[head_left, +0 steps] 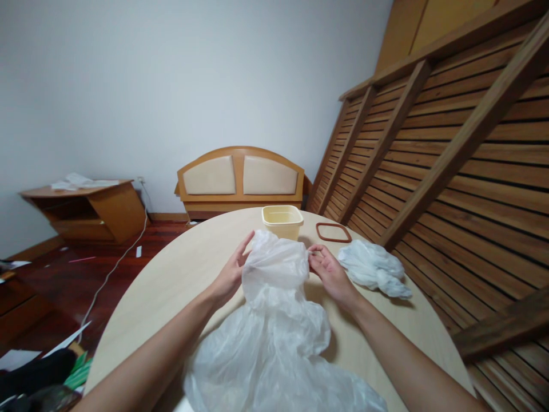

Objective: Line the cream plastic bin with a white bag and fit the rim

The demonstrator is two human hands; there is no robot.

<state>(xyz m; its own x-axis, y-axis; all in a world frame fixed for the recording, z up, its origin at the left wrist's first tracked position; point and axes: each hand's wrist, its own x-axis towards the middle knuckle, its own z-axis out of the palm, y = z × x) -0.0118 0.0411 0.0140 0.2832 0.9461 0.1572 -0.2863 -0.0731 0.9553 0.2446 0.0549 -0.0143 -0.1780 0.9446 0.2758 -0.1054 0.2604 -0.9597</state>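
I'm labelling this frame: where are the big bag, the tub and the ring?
big bag (274,320), head view, on its crumpled middle.
tub (285,230), head view, on its near wall.
ring (337,241), head view, on its near edge.

Cream plastic tub (282,220) and brown square gasket (333,232) on the round table (171,286) — wooden headboard (240,177) behind, slatted bed frame (450,143) leaning at right.

Plastic bag (274,343): lower end cut off by the frame at near edge of surface (171,286). Left grip (231,273): most fingers hidden behind the bag's bunched top.
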